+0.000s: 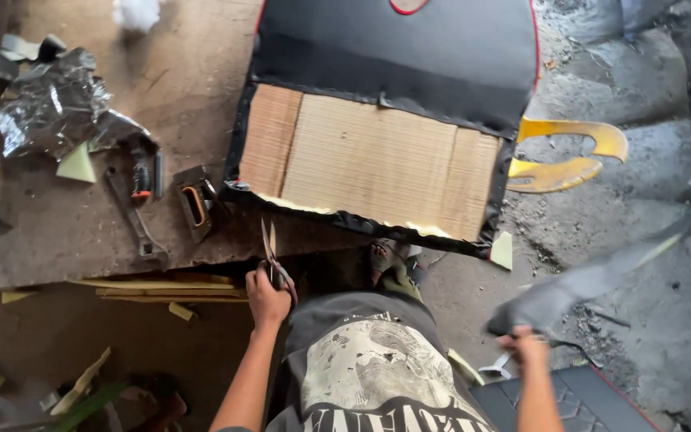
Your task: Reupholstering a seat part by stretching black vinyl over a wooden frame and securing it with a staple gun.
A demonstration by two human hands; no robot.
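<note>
Scissors (270,244) upright, blades toward seat (377,160)

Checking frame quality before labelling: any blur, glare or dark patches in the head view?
Head view: the grey strip in the right hand is smeared by motion blur; the left hand with scissors is sharper. Crumpled foil shows mild glare. Under the table edge it falls into shadow. The woven panel is evenly lit.
</note>
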